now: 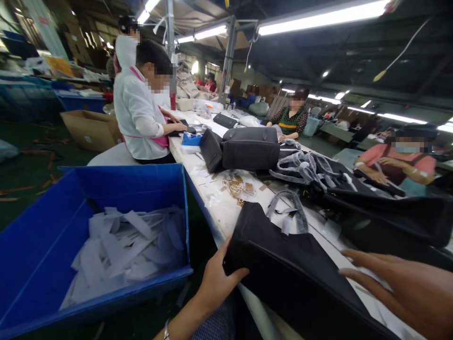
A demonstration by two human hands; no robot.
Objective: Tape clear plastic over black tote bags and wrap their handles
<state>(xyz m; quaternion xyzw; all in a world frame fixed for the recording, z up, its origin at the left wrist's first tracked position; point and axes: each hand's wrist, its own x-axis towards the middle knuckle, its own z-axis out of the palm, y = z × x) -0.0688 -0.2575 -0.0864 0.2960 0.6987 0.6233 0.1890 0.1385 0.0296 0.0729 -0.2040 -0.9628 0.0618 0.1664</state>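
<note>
A black handbag [283, 264] lies tilted on its side near the table's front edge. Its handle [300, 212] is wrapped in clear plastic. My left hand [219, 274] holds the bag's left corner, with the thumb on the near face and the fingers behind it. My right hand [406, 288] is at the bag's right, its fingers stretched out and holding nothing. Whether its fingertips touch the bag, I cannot tell. Across the table, close to my right hand, is a pile of black bags [375, 203], several with plastic-wrapped handles.
At my left stands a blue bin [186, 212] with white strips [130, 250] inside. Finished-looking black bags [251, 153] stand farther along the white table [208, 200], by scattered tags and cords [239, 186]. Co-workers sit or stand on both sides. A cardboard box [92, 130] is behind the bin.
</note>
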